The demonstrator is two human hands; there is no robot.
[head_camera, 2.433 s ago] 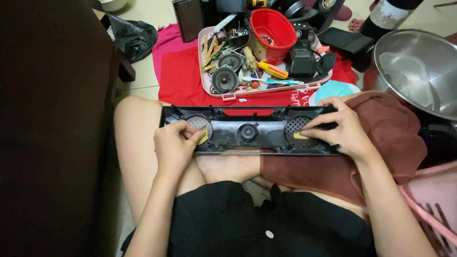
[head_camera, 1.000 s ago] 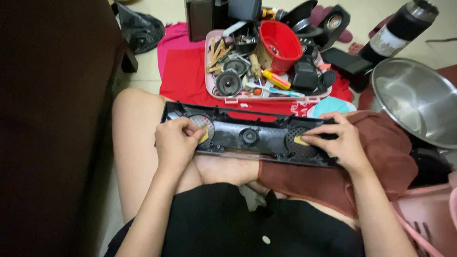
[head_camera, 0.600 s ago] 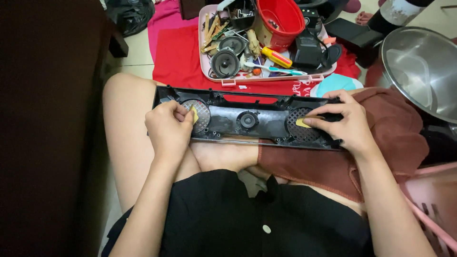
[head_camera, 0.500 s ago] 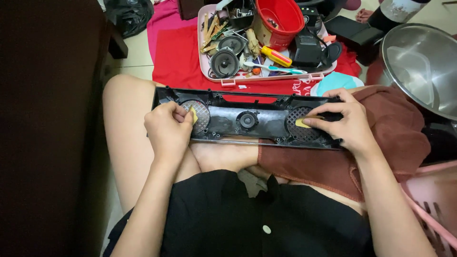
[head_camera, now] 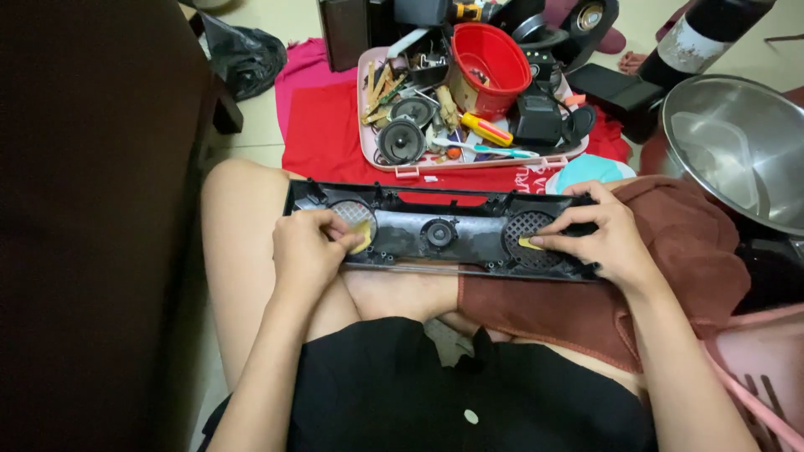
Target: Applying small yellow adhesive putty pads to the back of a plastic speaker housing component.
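Across our lap the black speaker panel (head_camera: pixel 440 237) lay w/ long axis left-right, left hand (head_camera: pixel 306 255) & right hand (head_camera: pixel 599 243) each pinching a yellow pad (head_camera: pixel 362 238) at opp. grilles.

Since half a second ago the left hand (head_camera: pixel 306 255) has slid its yellow pad (head_camera: pixel 362 238) from the left mesh circle's (head_camera: pixel 353 214) upper left to its lower right edge; the right hand (head_camera: pixel 601 238) shifted slightly
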